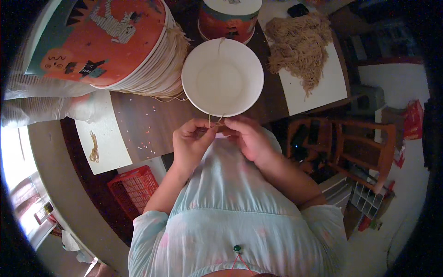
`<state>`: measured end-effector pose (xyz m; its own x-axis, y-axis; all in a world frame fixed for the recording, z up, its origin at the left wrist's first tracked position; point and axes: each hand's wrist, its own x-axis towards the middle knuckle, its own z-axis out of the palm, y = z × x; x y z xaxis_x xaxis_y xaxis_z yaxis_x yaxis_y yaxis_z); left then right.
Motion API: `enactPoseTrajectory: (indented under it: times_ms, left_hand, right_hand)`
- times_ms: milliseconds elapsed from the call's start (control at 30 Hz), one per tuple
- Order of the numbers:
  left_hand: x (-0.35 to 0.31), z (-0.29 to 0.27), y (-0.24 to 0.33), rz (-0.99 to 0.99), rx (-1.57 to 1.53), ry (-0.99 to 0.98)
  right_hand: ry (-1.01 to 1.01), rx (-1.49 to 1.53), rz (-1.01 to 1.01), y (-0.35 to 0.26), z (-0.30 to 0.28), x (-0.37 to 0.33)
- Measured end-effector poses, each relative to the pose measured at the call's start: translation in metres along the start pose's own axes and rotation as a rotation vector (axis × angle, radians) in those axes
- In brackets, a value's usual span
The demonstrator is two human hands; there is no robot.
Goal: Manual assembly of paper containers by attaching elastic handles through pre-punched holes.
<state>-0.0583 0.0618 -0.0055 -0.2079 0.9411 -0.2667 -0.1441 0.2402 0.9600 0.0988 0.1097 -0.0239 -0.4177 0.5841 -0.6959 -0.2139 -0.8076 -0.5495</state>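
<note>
A white paper bucket (223, 76) stands on the brown table in front of me, its round mouth facing up. Pale cord (209, 119) comes over its near rim in two strands, and another bit of cord shows inside at the far rim. Just below the near rim, my left hand (194, 138) pinches one strand between thumb and fingertips. Close beside it, my right hand (247, 136) has its fingers closed on the other strand. The fingertips nearly meet, and whether the cord is knotted there is too small to make out.
At the left is a large nested stack of printed orange-and-green buckets (134, 46) with cords. Behind stands another printed bucket (228, 25). A heap of tan cords (302, 44) lies on white board at the right; a small cord bundle (94, 147) lies left. A red crate (134, 187) and wooden chair (360, 147) flank me.
</note>
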Motion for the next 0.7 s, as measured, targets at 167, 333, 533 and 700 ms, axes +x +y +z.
enactPoseTrajectory:
  times_ms: [167,333,533,700]
  left_hand:
    - [0.001,0.004,0.002,-0.006,-0.062,-0.009]
    - [0.002,0.000,0.003,-0.024,0.071,0.027]
    - [0.003,0.003,0.005,-0.010,0.089,0.064]
    - [0.003,0.005,0.013,-0.035,0.099,0.018]
  right_hand:
    - [0.021,-0.238,-0.292,0.007,-0.008,0.010]
    - [0.168,-0.579,-0.443,-0.013,-0.006,0.001]
    - [0.225,-0.785,-0.531,-0.016,-0.003,-0.003]
    - [0.542,-1.557,-1.088,-0.022,-0.004,0.000]
